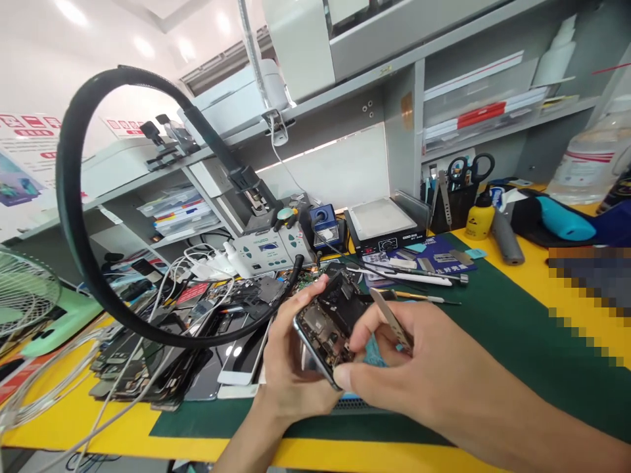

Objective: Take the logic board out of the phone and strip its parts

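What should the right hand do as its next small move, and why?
Perhaps the right hand should bring its thumb and index finger together at the near end of the opened phone, since both fingertips are there, the left hand supports the phone, and the metal tool lies among the right hand's other fingers.

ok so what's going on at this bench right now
A person is handling a phone with its inner parts exposed. The left hand holds it above the green mat. The right hand has a thin metal tool in its grip and also touches the phone's near end. Phone parts lie piled to the left.
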